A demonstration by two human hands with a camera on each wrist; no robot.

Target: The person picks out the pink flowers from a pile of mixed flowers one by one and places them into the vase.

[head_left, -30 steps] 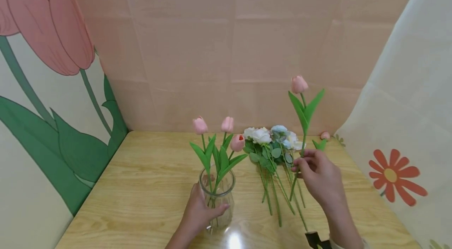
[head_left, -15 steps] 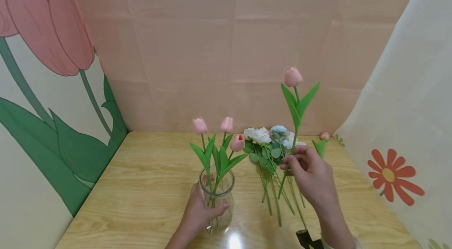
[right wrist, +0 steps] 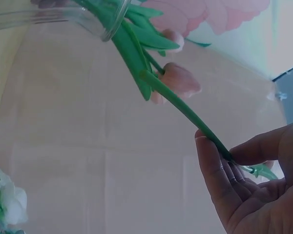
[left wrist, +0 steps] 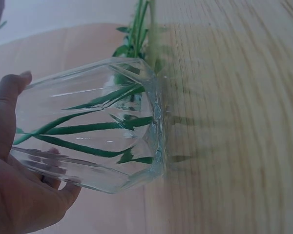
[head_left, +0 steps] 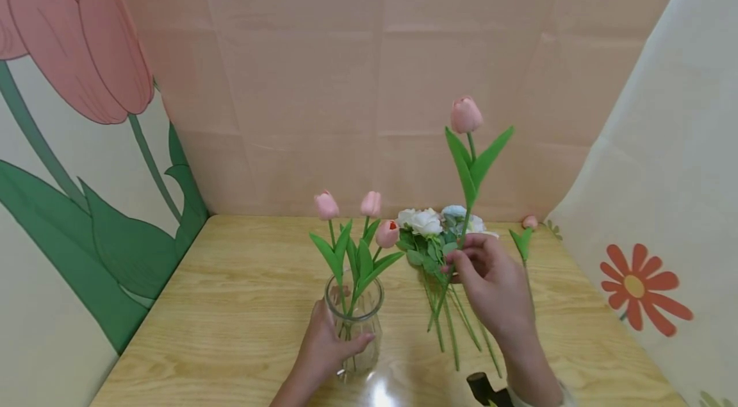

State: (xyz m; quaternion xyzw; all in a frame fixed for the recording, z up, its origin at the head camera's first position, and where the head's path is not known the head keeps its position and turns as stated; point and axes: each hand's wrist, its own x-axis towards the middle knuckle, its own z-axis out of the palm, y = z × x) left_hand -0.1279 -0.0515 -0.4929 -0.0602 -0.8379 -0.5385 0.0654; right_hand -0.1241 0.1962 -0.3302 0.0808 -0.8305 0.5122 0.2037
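A clear glass vase (head_left: 360,356) stands on the table, and my left hand (head_left: 330,344) grips its side, thumb across the front. Three pink tulips lean in the vase; one tulip (head_left: 327,205) tilts left, and their green stems (left wrist: 83,127) cross inside the glass. To the right, my right hand (head_left: 492,288) pinches a single pink tulip (head_left: 466,115) by its stem between thumb and fingers. That tulip is raised, its bloom high and its stem slanting down toward the vase. In the right wrist view the cut stem end (right wrist: 146,77) overlaps the vase's leaves.
White roses (head_left: 425,222) and a pale blue flower (head_left: 454,211) lie with their stems toward me, partly behind my right hand. Another pink tulip (head_left: 529,222) lies at the table's far right. A pink cloth (head_left: 300,106) hangs behind the wooden table (head_left: 230,317).
My right hand has moved left toward the vase with the tulip, whose bloom has also risen. The left hand and vase have stayed in place.
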